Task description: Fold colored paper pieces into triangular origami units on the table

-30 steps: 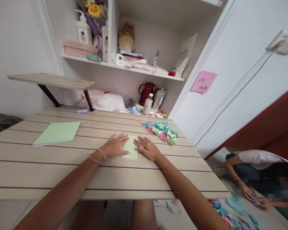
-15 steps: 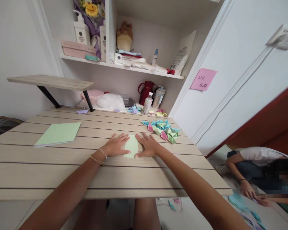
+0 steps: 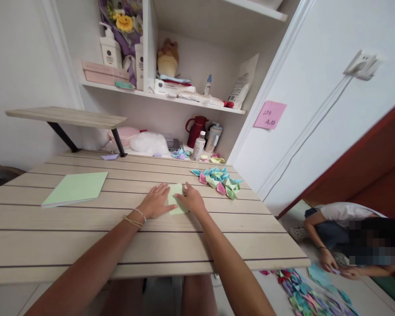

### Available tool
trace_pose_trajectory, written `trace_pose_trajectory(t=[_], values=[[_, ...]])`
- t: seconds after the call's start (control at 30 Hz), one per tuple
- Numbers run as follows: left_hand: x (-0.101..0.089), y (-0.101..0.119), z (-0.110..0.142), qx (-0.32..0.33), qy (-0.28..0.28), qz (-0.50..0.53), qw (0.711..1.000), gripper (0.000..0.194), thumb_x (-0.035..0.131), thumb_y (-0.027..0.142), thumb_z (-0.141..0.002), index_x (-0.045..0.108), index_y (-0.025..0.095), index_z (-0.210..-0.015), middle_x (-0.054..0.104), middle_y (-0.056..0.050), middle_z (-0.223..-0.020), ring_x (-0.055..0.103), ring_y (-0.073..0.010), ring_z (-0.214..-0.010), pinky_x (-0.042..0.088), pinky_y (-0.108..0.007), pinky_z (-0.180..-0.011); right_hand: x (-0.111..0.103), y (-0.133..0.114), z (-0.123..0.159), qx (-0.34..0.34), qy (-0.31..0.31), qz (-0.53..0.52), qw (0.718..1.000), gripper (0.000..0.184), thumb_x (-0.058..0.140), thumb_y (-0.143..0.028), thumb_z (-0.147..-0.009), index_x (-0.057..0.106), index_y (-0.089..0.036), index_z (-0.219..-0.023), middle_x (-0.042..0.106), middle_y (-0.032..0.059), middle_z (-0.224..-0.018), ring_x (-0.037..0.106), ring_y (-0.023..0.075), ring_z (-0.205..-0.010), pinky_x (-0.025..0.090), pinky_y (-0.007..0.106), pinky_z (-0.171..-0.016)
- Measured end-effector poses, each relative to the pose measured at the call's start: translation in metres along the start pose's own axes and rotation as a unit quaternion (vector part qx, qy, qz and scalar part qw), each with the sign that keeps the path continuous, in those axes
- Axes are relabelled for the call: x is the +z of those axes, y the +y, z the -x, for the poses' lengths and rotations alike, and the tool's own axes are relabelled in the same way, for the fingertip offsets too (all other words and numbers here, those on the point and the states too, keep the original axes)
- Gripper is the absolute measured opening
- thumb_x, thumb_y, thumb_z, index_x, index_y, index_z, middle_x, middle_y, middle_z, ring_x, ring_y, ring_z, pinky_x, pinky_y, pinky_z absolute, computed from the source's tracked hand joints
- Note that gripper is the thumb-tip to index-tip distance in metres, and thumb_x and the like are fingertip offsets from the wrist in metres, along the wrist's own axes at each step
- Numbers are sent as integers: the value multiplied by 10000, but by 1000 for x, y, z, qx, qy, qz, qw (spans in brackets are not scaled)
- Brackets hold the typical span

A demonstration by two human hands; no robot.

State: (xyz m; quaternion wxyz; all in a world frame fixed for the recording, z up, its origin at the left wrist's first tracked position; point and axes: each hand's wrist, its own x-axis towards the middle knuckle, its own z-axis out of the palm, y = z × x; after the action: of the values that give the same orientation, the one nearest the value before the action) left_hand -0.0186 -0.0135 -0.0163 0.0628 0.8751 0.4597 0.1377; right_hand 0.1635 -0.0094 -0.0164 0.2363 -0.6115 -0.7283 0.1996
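At a pale slatted desk (image 3: pixel 164 245), sat with both forearms (image 3: pixel 105 248) over the near edge. Rested the left hand (image 3: pixel 154 202) flat, with fingers laid along the left side of a light green paper (image 3: pixel 175 190) and the thumb spread wide over its lower part. Had the right hand (image 3: pixel 193 199) at the paper's right side, with fingers bent and the thumb on top; could not tell whether pinching it or only pressing. Had the paper on the desk between both hands, near the middle. Saw a stack of green sheets (image 3: pixel 75 188) well apart to the left, and folded paper pieces (image 3: pixel 217 180) in turquoise, pink and green bunched to the right. Noticed another person (image 3: pixel 339 212) low on the floor (image 3: pixel 375 298) at right, beside a heap of coloured paper (image 3: pixel 303 292). Farther back, saw a clear bottle (image 3: pixel 198 148) standing before a red jug (image 3: pixel 196 131) and a tumbler (image 3: pixel 213 139). Spotted a brown plush toy (image 3: pixel 167 59) on the shelf (image 3: pixel 171 99) above and a pink note (image 3: pixel 270 115) stuck to the wall (image 3: pixel 309 66).
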Motion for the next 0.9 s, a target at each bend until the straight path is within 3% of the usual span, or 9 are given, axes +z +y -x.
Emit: trace_pose_trajectory(t=[0.13,0.27,0.37,0.47,0.53,0.63,0.77,0.9], values=[[1,1,-1,-22,30,6,999,817,369,668,-717,315,117,-1318,267,-178,-1405,137,-303,-1313,105,-455,-1030,7,-2,1,46,101,-192,975,761,660,-364,-629,339,-192,-1297,639,78,-1018,615,223,-828,472,350,-742],[-3,3,-5,-74,164,78,980,812,471,612,-703,263,154,-1340,347,-170,-1341,278,-301,-1248,200,-433,-1008,1,-3,4,70,117,-369,919,435,670,-408,-595,629,-139,-934,667,54,-739,614,204,-676,479,302,-599],[-9,2,-10,-112,241,223,938,697,532,551,-698,388,170,-1264,531,-118,-1100,494,-247,-1024,363,-364,-887,-5,-7,4,70,134,-469,870,342,684,-452,-566,655,-149,-722,660,47,-693,601,191,-645,462,276,-549],[-12,3,-13,-98,151,424,887,438,552,500,-707,593,150,-967,589,-36,-726,554,-161,-660,432,-277,-633,-7,-11,3,74,116,-546,827,371,697,-469,-556,654,-145,-731,666,56,-711,604,191,-642,463,280,-544],[-13,4,-14,-82,84,508,853,331,557,465,-716,611,139,-740,559,-11,-590,514,-123,-539,395,-234,-529,-6,-12,2,67,88,-568,816,387,674,-484,-587,652,-139,-762,664,60,-698,603,189,-624,462,283,-536],[-12,4,-14,-77,78,543,833,293,578,414,-714,566,139,-612,529,11,-508,473,-96,-471,353,-205,-468,-5,-10,2,41,68,-543,836,368,624,-493,-640,641,-140,-739,630,34,-605,571,159,-539,439,257,-479],[-11,0,-15,-89,105,563,815,256,589,388,-708,587,132,-724,578,4,-549,502,-101,-469,362,-201,-447,-5,-4,2,-7,67,-429,901,324,597,-467,-671,640,-148,-709,562,-6,-490,506,124,-435,415,236,-430],[-12,-3,-16,-129,93,612,774,339,638,334,-672,575,124,-931,642,-29,-647,567,-125,-508,416,-218,-475,-7,-3,4,-57,108,-382,916,431,518,-440,-738,567,-174,-1074,588,-23,-540,534,130,-482,463,259,-511]])
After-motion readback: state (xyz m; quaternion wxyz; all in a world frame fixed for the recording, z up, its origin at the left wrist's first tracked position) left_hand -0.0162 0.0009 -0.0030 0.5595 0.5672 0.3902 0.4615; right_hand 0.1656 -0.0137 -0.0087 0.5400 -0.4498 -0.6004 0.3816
